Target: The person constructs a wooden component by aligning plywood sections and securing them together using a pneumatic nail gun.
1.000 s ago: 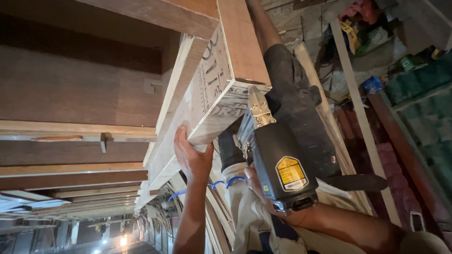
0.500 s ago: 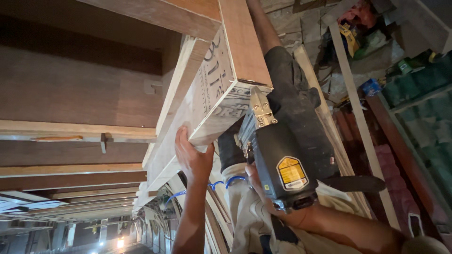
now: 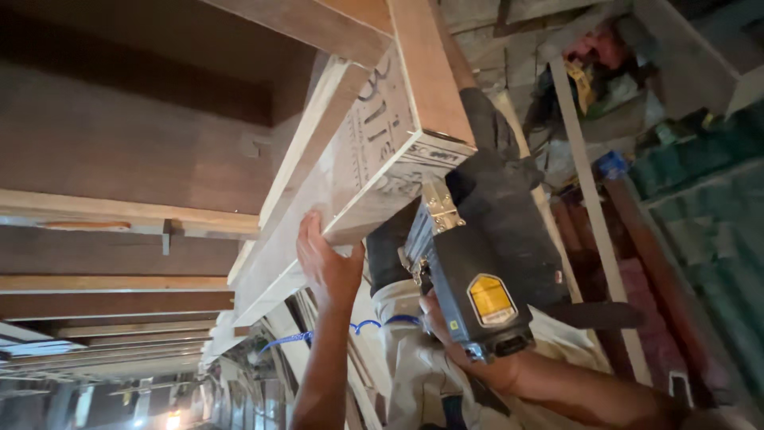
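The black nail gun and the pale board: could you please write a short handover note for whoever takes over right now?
Left hand: open palm pressed against the pale printed plywood board, holding it up against the wooden beams.
Right hand: gripping the black nail gun with a yellow label, its metal nose at the board's end edge.
Done: board is positioned.
Left: no fasteners are visible, so treat the board as hand-held only.

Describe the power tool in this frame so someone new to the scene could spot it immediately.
Start at the pale board slanting across the middle, propped by the left hand. Just right of its end sits the nail gun, held in the right hand. It alone is dark grey, with a yellow label.
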Motion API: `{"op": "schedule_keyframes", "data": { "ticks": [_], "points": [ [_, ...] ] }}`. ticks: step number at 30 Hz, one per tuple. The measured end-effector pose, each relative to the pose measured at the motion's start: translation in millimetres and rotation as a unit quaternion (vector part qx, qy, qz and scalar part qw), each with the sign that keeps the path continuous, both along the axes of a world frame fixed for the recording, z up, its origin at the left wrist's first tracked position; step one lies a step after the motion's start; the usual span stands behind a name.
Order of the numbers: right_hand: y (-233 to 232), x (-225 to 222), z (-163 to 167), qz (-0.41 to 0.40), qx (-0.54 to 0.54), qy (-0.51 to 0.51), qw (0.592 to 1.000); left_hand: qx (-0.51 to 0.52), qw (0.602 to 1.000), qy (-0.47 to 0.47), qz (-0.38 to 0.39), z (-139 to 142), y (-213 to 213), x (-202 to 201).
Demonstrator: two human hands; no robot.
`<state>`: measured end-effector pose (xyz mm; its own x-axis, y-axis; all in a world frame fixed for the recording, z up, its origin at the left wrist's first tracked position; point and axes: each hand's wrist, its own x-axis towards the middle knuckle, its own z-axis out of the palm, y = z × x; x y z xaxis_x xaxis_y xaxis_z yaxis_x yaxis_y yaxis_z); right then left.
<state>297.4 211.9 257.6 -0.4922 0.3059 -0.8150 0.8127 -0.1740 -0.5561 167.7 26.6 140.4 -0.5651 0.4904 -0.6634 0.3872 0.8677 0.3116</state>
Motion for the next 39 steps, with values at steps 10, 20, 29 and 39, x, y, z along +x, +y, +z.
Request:
{"op": "schedule_keyframes", "data": {
  "ticks": [10, 20, 29, 39],
  "points": [
    [8.6, -20.7, -14.6, -0.104, -0.078, -0.064, 0.989, 0.036, 0.999, 0.002, 0.011, 3.0, 3.7, -1.8],
    [22.1, -30.8, -13.7, -0.123, -0.090, -0.069, 0.986, 0.016, 1.000, 0.002, 0.021, 2.5, 8.8, -2.9],
    [12.6, -31.4, -13.9, -0.113, -0.031, -0.060, 0.991, 0.025, 0.999, 0.010, 0.016, 0.5, 5.7, -0.5],
    [1.7, -8.9, -11.3, -0.246, -0.126, -0.148, 0.950, 0.063, 0.997, 0.036, 0.018, -8.9, -6.8, 5.9]
  ]
}}
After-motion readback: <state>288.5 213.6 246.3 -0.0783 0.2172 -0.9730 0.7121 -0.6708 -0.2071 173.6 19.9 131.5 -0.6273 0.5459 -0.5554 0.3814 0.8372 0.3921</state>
